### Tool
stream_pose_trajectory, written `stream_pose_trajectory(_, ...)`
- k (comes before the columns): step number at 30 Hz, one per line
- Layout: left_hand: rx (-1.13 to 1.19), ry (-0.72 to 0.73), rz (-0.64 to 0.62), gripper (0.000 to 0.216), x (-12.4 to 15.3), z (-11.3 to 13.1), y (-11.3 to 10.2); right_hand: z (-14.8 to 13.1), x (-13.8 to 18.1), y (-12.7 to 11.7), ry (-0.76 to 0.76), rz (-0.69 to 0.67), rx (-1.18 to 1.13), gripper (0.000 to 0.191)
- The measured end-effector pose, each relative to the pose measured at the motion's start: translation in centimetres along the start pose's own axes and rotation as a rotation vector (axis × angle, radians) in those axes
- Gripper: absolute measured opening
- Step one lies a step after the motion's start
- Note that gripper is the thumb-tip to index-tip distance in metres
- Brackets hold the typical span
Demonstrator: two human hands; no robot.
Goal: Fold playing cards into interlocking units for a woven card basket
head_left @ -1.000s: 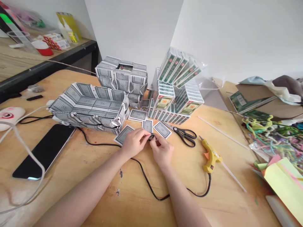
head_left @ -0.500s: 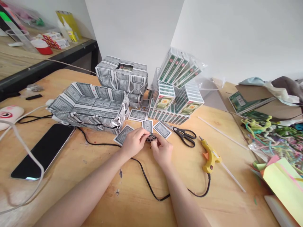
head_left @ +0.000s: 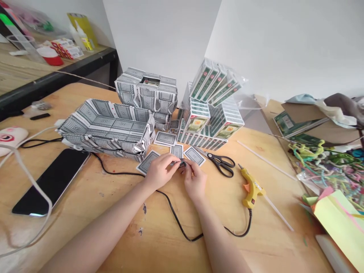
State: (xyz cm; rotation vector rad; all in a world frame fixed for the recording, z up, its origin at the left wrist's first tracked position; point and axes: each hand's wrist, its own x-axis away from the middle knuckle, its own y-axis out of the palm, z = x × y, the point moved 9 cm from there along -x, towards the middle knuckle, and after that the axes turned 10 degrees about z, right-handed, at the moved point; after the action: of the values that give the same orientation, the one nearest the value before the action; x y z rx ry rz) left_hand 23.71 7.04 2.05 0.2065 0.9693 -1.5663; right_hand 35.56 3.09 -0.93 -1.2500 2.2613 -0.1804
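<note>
Over the middle of the table, my left hand (head_left: 161, 169) and my right hand (head_left: 195, 179) meet, fingers closed in a pinch. Between them is a small, dark-patterned playing card (head_left: 182, 163), bent and mostly covered by the fingers. Loose cards lie face down just beyond: one card (head_left: 148, 160) beside my left hand, another card (head_left: 194, 156) behind my right, and a third card (head_left: 176, 150) between. To the left stands an open, boat-shaped tray (head_left: 113, 143) built from folded cards. Behind it is a taller card-built box (head_left: 148, 91) with an opening on top.
Black scissors (head_left: 222, 163) and a yellow glue gun (head_left: 251, 186) lie to the right; the gun's black cord (head_left: 178, 218) runs under my forearms. Boxed card decks (head_left: 199, 117) are stacked behind. A phone (head_left: 52, 182) lies left. Pipe cleaners (head_left: 327, 163) crowd the right side.
The playing card between my fingers has turned, from its patterned face showing to nearly edge-on. My hands have barely shifted; the other things lie as before.
</note>
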Motion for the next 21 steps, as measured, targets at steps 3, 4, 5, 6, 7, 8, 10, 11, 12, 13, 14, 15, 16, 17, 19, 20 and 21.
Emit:
stream_pose_trajectory(3,0.020,0.011,0.001,0.009,0.10,0.10,0.06,0.14,0.08,-0.03,-0.050,0.007,0.043,0.027)
stream_pose_trajectory(4,0.022,0.017,0.003,0.010,0.16,0.11,0.08,0.18,0.11,-0.03,-0.061,0.008,0.056,0.028)
stream_pose_trajectory(5,0.023,0.024,0.005,0.011,0.23,0.12,0.12,0.24,0.12,-0.03,-0.065,0.009,0.067,0.028)
stream_pose_trajectory(6,0.021,0.030,0.006,0.013,0.29,0.11,0.17,0.31,0.12,-0.03,-0.062,0.010,0.075,0.029)
stream_pose_trajectory(7,0.016,0.035,0.007,0.014,0.34,0.10,0.22,0.38,0.10,-0.05,-0.055,0.013,0.080,0.028)
stream_pose_trajectory(8,0.010,0.038,0.007,0.016,0.39,0.09,0.27,0.44,0.07,-0.09,-0.046,0.018,0.085,0.028)
stream_pose_trajectory(10,-0.006,0.043,0.007,0.017,0.43,0.10,0.34,0.54,0.00,-0.18,-0.024,0.029,0.087,0.025)
stream_pose_trajectory(11,-0.016,0.046,0.006,0.018,0.43,0.12,0.36,0.56,-0.04,-0.20,-0.014,0.031,0.087,0.024)
stream_pose_trajectory(12,-0.024,0.047,0.002,0.019,0.45,0.14,0.40,0.58,-0.07,-0.20,-0.005,0.033,0.086,0.022)
stream_pose_trajectory(13,-0.034,0.047,-0.004,0.020,0.46,0.14,0.45,0.59,-0.10,-0.20,0.002,0.035,0.086,0.021)
stream_pose_trajectory(14,-0.045,0.045,-0.008,0.021,0.49,0.11,0.49,0.60,-0.12,-0.20,0.008,0.036,0.088,0.020)
stream_pose_trajectory(15,-0.056,0.040,-0.015,0.022,0.52,0.06,0.54,0.63,-0.14,-0.20,0.014,0.039,0.089,0.020)
stream_pose_trajectory(16,-0.068,0.036,-0.020,0.023,0.55,0.00,0.58,0.67,-0.15,-0.21,0.019,0.042,0.090,0.020)
stream_pose_trajectory(17,-0.082,0.032,-0.023,0.024,0.59,-0.06,0.60,0.72,-0.15,-0.23,0.025,0.046,0.091,0.019)
stream_pose_trajectory(19,-0.113,0.034,-0.021,0.025,0.62,-0.11,0.58,0.83,-0.14,-0.24,0.039,0.050,0.090,0.020)
stream_pose_trajectory(20,-0.126,0.042,-0.021,0.025,0.62,-0.07,0.58,0.87,-0.13,-0.24,0.043,0.052,0.089,0.020)
stream_pose_trajectory(21,-0.135,0.054,-0.021,0.026,0.62,0.01,0.57,0.89,-0.12,-0.23,0.046,0.051,0.089,0.020)
